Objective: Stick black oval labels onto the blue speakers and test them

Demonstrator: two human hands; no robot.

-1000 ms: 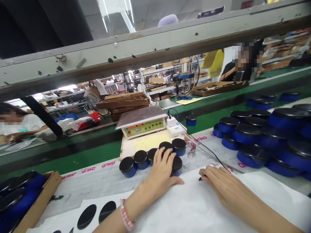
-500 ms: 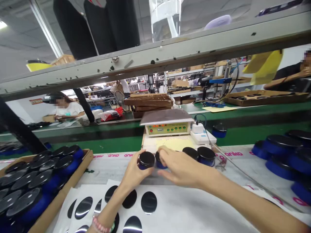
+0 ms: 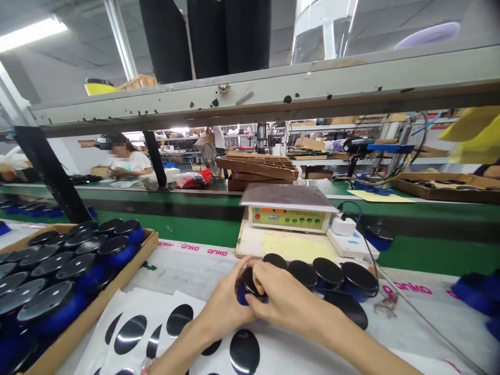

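Both of my hands are closed around one small blue tin with a black lid (image 3: pixel 249 286), just above the white sheet. My left hand (image 3: pixel 223 307) cups it from the left and below. My right hand (image 3: pixel 282 301) covers it from the right, fingers curled over the lid. A row of several more black-lidded blue tins (image 3: pixel 327 273) stands right behind and to the right of my hands. White sheets of black oval stickers (image 3: pixel 175 320) lie under my wrists.
A cardboard box (image 3: pixel 117 287) full of black-lidded blue tins sits at the left. A beige control box with lights (image 3: pixel 288 216) and a white power adapter (image 3: pixel 347 237) stand behind the tins. More blue tins (image 3: pixel 474 294) lie far right. A person sits across the green conveyor (image 3: pixel 187 226).
The view swung left and the box of tins came into sight. My right hand left the white sheet and joined my left hand, and both now hold one tin, drawn nearer to me.
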